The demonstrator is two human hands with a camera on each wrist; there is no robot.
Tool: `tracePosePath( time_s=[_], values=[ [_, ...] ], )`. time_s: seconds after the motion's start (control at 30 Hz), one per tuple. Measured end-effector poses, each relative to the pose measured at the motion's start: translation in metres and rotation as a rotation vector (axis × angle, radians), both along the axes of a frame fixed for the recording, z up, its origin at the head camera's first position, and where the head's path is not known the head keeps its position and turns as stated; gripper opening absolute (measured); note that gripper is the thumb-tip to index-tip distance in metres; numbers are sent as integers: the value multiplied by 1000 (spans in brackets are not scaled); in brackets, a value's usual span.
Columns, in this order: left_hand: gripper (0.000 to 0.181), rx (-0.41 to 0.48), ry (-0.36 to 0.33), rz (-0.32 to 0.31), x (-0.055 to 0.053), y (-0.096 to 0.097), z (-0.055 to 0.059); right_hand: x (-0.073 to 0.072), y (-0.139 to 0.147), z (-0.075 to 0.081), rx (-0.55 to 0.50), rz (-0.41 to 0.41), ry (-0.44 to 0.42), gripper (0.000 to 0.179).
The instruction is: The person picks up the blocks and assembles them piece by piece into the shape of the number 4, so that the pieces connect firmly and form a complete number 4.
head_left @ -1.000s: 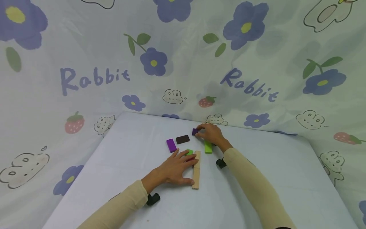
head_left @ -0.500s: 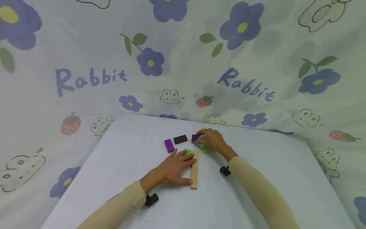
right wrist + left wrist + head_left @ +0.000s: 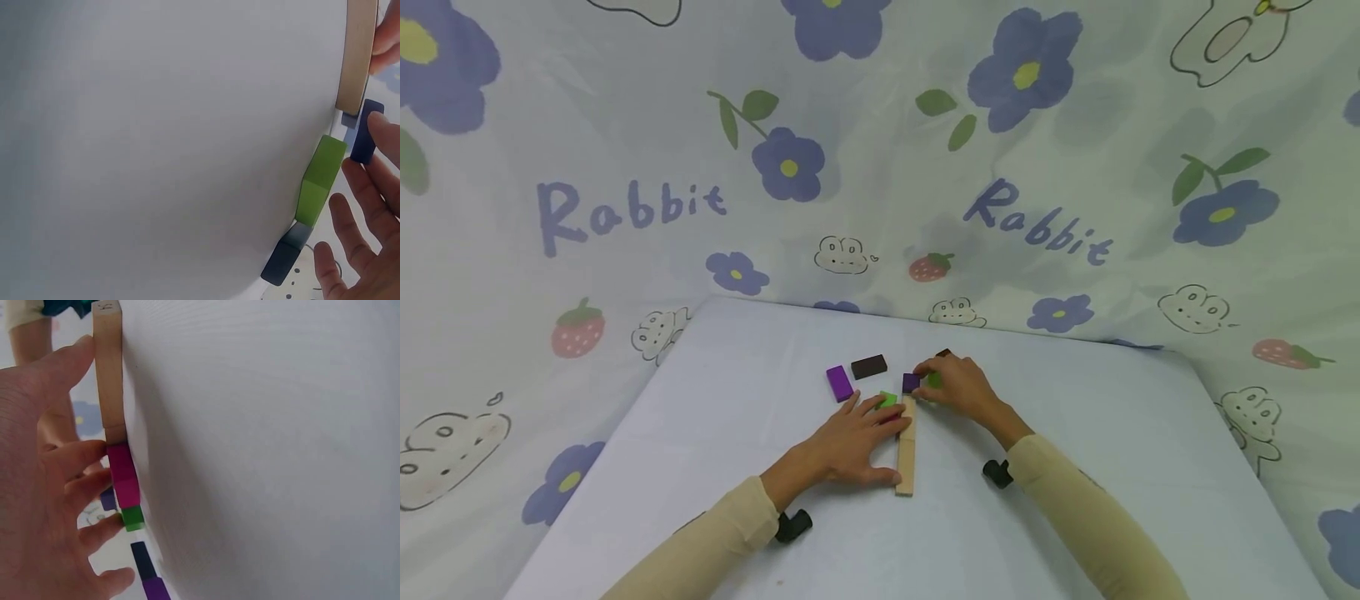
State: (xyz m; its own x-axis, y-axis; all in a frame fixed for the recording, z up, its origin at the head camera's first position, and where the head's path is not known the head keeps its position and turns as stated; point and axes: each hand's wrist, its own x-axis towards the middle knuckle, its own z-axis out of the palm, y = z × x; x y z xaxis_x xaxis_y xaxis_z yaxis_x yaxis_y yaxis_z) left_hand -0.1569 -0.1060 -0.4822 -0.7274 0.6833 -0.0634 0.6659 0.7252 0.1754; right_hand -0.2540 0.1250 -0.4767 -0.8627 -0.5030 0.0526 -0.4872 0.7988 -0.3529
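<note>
In the head view my left hand [image 3: 850,446] lies spread beside a row of blocks. The thumb touches the end of a plain wooden block [image 3: 906,471], and the fingertips rest at a magenta block [image 3: 125,478] and a green block [image 3: 132,519]. My right hand [image 3: 966,387] pinches a small dark purple block [image 3: 911,382] between thumb and fingers, just past the far end of the wooden pieces. A lime green block [image 3: 317,181], largely covered by that hand in the head view, stands near its fingers.
Left of the row are a bright purple block [image 3: 840,383] and a dark brown block [image 3: 868,367]. Another dark block [image 3: 287,256] sits beyond the lime one. A printed curtain [image 3: 880,167] rises along the white table's [image 3: 1060,517] back edge.
My right hand has drawn the dark purple block nearer, from the back toward the far end of the wooden row. The left hand keeps its place on the blocks. The view has shifted slightly.
</note>
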Motion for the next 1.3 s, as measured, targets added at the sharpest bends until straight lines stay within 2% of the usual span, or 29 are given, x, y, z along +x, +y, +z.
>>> tracePosePath(
  time_s=[0.37, 0.67, 1.3],
  values=[
    [82, 21, 33, -14, 1, -3, -2, 14, 3, -4, 25, -4, 38, 40],
    [81, 19, 30, -13, 3, -4, 1, 24, 4, 0, 29, -37, 43, 41],
    [83, 21, 31, -11, 0, -1, -2, 32, 7, -5, 41, -53, 60, 42]
  ],
)
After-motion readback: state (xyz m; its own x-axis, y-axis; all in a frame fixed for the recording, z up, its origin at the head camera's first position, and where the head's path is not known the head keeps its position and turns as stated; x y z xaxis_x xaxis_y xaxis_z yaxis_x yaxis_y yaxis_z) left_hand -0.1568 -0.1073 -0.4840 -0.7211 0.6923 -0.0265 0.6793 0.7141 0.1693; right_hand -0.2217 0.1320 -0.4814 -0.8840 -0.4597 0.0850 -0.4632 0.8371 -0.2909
